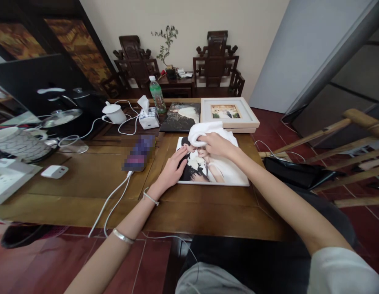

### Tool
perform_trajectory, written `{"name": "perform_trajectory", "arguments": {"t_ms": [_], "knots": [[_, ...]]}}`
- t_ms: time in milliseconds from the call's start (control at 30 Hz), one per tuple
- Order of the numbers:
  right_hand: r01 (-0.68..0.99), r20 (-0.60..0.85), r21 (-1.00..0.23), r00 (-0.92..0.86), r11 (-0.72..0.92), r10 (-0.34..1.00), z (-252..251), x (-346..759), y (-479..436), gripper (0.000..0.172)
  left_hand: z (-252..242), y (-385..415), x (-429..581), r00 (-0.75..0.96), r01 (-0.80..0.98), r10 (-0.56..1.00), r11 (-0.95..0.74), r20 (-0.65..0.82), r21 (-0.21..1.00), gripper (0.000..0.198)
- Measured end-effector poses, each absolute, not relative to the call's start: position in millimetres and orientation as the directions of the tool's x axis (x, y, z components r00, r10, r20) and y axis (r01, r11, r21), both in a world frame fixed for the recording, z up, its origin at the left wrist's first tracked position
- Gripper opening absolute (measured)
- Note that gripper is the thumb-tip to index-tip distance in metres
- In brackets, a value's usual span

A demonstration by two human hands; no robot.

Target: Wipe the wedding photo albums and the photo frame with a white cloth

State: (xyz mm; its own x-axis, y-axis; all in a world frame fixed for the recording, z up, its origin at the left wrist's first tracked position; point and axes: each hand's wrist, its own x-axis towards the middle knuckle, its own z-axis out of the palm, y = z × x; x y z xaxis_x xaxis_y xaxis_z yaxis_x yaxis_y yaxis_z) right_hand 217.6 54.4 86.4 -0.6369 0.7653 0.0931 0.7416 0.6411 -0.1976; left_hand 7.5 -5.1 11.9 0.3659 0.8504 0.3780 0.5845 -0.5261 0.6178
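A wedding photo panel (pixel 218 171) lies flat on the wooden table (pixel 204 212) in front of me. My right hand (pixel 216 143) grips a white cloth (pixel 212 128) and presses it on the panel's upper part. Part of the cloth spreads past the panel's far edge. At the panel's left side, my left hand (pixel 173 168) rests with its fingers stretched out over the edge. Behind the panel are a dark photo panel (pixel 180 118) and a white-framed picture (pixel 247 114), side by side.
Left of the panel, a phone (pixel 138 153) lies with a white cable (pixel 111 196) plugged in. Beyond it stand a tissue box (pixel 149 118), a green-labelled bottle (pixel 157 96) and a white lidded cup (pixel 114 113). A kettle (pixel 22 143), power strip (pixel 12 179) and charger (pixel 54 171) occupy the far left.
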Motion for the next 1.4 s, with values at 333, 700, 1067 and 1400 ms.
{"name": "perform_trajectory", "arguments": {"t_ms": [333, 700, 1067, 1400], "knots": [[0.705, 0.093, -0.034, -0.704, 0.709, 0.704, 66, 219, -11, 0.049, 10, -5, 9, 0.353, 0.572, 0.849, -0.529, 0.394, 0.627, 0.045], [0.584, -0.008, -0.111, -0.81, 0.804, 0.587, 69, 252, -112, 0.047, 12, -6, 10, 0.348, 0.585, 0.861, -0.509, 0.371, 0.632, 0.045], [0.767, -0.014, -0.163, -0.63, 0.62, 0.776, 85, 250, -11, 0.052, 10, -6, 9, 0.342, 0.578, 0.862, -0.507, 0.373, 0.639, 0.044], [0.597, 0.013, -0.006, -0.802, 0.802, 0.597, 67, 180, -20, 0.042, 15, -13, 3, 0.149, 0.4, 0.84, -0.534, 0.522, 0.745, 0.055]]}}
